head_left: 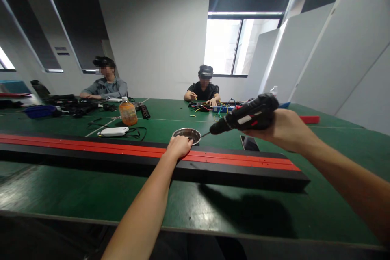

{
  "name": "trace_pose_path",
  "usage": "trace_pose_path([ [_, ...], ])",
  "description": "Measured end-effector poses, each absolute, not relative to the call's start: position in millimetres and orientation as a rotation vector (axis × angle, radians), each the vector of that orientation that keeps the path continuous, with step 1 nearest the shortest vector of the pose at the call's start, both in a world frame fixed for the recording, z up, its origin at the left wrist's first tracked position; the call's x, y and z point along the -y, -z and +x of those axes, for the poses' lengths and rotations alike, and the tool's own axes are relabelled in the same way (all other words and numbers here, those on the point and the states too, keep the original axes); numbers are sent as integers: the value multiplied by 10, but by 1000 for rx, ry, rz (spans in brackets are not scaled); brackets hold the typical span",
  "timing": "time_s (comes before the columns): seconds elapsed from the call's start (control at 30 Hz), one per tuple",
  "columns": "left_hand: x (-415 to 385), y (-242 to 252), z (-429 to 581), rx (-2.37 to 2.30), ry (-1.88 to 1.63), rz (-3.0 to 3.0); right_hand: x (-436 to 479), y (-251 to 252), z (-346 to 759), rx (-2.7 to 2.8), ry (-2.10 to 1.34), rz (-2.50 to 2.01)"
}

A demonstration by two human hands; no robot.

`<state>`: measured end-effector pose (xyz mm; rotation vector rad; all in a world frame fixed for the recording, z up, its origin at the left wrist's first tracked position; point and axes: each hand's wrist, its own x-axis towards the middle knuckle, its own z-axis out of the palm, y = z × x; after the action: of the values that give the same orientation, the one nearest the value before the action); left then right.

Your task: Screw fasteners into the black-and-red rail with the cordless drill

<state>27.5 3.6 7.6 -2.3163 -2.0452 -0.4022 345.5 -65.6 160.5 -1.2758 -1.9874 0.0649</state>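
My right hand [283,128] is closed around the grip of a black and red cordless drill [250,113], held raised above the table. Its thin bit points left and slightly down, with the tip near the rim of a round metal bowl [197,133]. My left hand [179,147] reaches over the bowl's near edge, fingers curled at or inside it. What those fingers hold, if anything, is hidden. Beneath my left hand a long black beam with a red top face [231,159] lies across the table. Small holes or screws dot the red face.
Behind the beam are a phone [250,143], a white power adapter [113,131] with cable, and an orange drink bottle [128,113]. A red piece [310,119] lies at right. Across the green table [137,203] two people sit, one handling colored wires [224,107].
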Motion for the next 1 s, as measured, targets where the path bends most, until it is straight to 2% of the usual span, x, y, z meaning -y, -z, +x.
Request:
trace_pose_path([
  [0.13, -48, -67, 260, 2039, 402, -2329, 595, -1242, 3267, 1673, -433, -1131],
  [0.3, -46, -81, 239, 2031, 496, -2370, 428, -783, 3001, 1369, -639, -1100],
  [0.47, -2, -139, 228, 2092, 647, -2403, 337, -578, 2843, 1222, -663, -1035],
  [0.77, -22, -114, 166, 2140, 970, -2555, 311, -461, 2858, 1283, -592, -1079],
  [0.9, -108, -38, 147, 2099, 1241, -2563, 297, -436, 2887, 1341, -645, -1080],
  [1.0, -128, -81, 164, 2016, 1770, -2438, 296, -428, 2906, 1346, -633, -1094],
])
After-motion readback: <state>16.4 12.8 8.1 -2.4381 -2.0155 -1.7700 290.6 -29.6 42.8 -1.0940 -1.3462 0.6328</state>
